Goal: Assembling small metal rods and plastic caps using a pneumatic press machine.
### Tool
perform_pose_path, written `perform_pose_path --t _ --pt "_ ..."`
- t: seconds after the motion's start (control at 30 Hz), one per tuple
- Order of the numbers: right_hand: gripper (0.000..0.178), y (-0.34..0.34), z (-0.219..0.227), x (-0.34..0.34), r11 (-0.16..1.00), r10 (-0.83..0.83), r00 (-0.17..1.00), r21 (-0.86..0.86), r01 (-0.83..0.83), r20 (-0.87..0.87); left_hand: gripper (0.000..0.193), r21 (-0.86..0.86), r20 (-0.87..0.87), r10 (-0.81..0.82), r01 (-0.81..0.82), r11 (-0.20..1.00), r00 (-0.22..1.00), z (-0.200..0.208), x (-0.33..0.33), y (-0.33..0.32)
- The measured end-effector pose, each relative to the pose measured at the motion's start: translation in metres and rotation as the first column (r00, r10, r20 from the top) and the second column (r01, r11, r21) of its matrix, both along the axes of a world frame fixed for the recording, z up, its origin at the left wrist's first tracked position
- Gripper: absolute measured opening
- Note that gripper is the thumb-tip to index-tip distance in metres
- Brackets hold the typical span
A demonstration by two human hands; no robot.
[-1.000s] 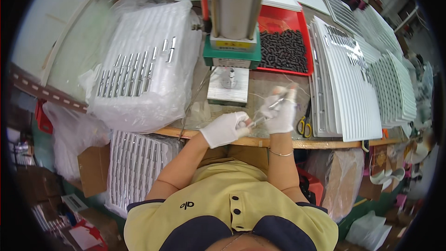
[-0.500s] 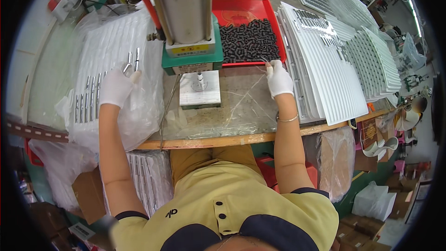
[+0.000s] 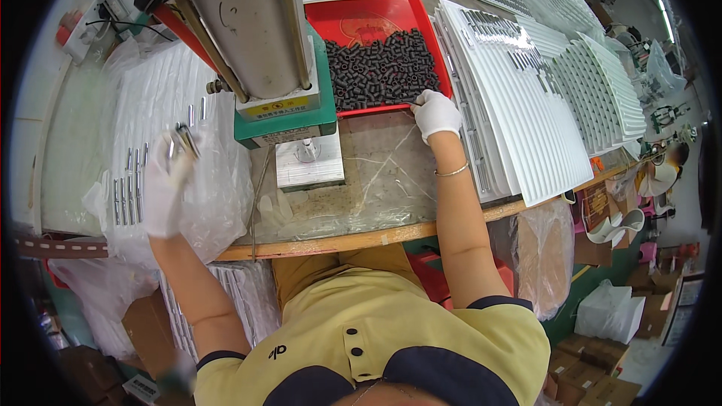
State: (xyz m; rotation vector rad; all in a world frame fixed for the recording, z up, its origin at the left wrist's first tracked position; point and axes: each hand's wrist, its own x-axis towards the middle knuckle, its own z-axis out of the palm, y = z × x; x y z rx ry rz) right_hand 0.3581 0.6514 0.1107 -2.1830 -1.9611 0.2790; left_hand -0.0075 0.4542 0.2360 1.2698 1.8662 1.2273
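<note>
My left hand (image 3: 164, 192), in a white glove, is closed around a few short shiny metal tubes (image 3: 183, 141). It is above a plastic-wrapped, ribbed white tray (image 3: 162, 83) where more metal tubes (image 3: 129, 199) lie in rows. My right hand (image 3: 438, 115), also gloved, has its fingers pinched together at the near right corner of a red tray (image 3: 361, 19). That tray holds a heap of small black sleeves (image 3: 383, 68). Whatever is in the right fingertips is too small to make out. Between my hands, a metal block (image 3: 310, 169) with an upright peg sits under a green press head (image 3: 289, 124).
The press's grey cylinder (image 3: 248, 22) rises at the centre left. Stacked white ribbed trays (image 3: 526, 128) stand right of the red tray, some bearing metal parts. The table's wooden edge (image 3: 353, 239) runs across in front of me. Plastic-wrapped packs stand below it.
My left hand has lifted metal tubes up from the tray and come back toward me. My right hand stays by the red tray's corner, its fingers now bent further left. The whole view has shifted slightly.
</note>
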Motion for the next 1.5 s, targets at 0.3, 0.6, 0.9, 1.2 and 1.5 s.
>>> perform_pose_path --t 0.3,0.6,0.9,1.2,1.5 --pt "0.015 -0.042 0.016 0.001 0.948 0.317 0.752 0.216 -0.233 -0.578 0.021 0.062 -0.072 -0.299 0.303 0.951 0.952 -0.098 0.136 0.012" --pt "0.012 -0.112 0.093 -0.002 0.75 0.656 0.722 0.29 -0.594 -0.22 0.02 0.156 0.005 -0.328 0.323 0.934 0.945 -0.118 0.165 0.028" --pt "0.02 -0.113 0.114 0.024 0.793 0.609 0.768 0.169 -0.585 -0.2 0.018 0.173 0.054 -0.348 0.334 0.926 0.936 -0.122 0.18 0.026" --pt "0.055 0.088 0.099 0.132 0.992 0.008 0.984 0.124 0.014 -0.178 0.018 0.142 0.251 -0.315 0.287 0.947 0.915 -0.137 0.163 0.023" --pt "0.047 0.139 0.072 0.073 0.982 -0.186 0.98 0.042 0.183 0.073 0.017 0.166 0.173 -0.197 0.168 0.972 0.965 -0.131 0.147 0.014"
